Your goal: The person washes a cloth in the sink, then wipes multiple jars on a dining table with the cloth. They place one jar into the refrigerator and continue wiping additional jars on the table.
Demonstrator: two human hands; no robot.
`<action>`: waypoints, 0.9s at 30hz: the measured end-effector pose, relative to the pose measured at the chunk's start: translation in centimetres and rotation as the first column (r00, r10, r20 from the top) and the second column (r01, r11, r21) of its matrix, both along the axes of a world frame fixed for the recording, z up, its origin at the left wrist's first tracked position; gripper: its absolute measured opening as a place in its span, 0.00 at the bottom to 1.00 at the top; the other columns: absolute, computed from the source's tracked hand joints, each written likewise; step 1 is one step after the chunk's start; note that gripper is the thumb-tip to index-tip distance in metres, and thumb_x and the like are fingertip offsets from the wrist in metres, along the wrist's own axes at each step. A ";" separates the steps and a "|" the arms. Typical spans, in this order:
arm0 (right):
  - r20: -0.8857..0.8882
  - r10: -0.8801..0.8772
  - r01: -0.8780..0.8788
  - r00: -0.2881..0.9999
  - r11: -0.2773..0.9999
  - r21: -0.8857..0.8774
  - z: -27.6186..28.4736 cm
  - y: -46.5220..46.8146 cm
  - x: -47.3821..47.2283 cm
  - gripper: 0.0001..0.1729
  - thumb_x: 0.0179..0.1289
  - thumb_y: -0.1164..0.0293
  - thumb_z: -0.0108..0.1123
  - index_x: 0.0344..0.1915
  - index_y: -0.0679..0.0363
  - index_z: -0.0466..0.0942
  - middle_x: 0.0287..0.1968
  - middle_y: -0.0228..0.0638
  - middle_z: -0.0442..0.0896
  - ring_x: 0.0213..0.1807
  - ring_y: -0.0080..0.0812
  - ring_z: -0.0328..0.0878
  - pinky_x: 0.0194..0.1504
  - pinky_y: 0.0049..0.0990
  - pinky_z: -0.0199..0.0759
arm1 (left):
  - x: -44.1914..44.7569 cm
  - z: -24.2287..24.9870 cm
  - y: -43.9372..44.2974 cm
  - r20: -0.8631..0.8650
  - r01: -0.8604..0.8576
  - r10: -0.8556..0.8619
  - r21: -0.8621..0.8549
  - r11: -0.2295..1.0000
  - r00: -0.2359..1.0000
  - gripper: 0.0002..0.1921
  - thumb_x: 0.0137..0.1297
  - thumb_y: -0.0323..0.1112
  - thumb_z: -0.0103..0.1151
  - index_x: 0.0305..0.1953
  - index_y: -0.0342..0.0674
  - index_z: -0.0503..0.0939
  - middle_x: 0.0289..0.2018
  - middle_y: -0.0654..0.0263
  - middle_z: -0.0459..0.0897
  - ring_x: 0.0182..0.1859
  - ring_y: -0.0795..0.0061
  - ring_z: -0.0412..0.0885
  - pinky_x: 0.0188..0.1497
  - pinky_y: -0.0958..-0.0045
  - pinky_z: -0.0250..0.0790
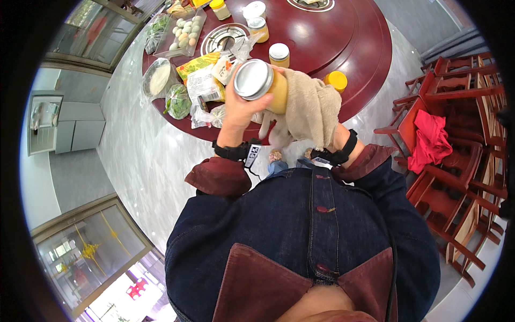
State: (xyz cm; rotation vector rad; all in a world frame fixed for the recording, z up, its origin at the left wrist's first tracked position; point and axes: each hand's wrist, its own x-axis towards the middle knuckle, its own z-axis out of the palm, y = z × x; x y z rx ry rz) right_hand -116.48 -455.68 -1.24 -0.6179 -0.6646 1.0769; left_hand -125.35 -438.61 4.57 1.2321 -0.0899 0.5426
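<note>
My left hand (238, 105) grips a glass jar (277, 94) of yellow contents, tilted so that its silver screw lid (252, 79) faces up and left. A beige towel (312, 106) covers most of my right hand (338, 139), which holds the cloth against the side of the jar. Blurred pale shapes show beneath the jar; I cannot tell what they are. Both hands are above the near edge of a round dark-red table (366, 86). Just beyond the held jar stands another silver-lidded jar (279, 55). A yellow-lidded jar (336, 81) is partly behind the towel.
Left on the table are bagged greens (178, 101), a bowl of white powder (159, 79), a printed food bag (203, 82) and a tray of eggs (186, 32). More jars (257, 27) stand farther back beside a round metal burner (225, 39). Stacked red wooden chairs (450, 157) stand at right.
</note>
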 end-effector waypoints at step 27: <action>0.792 -0.323 0.418 0.519 0.904 0.095 -2.0 1.8 0.0 0.34 0.69 0.65 0.63 0.72 0.57 0.65 0.68 0.37 0.71 0.69 0.36 0.68 0.73 0.33 0.58 | -1.4 0.3 -0.7 -0.125 -0.498 0.609 0.460 0.735 0.783 0.12 0.78 0.30 0.47 0.40 0.33 0.81 0.32 0.70 0.80 0.37 0.84 0.73 0.44 0.76 0.67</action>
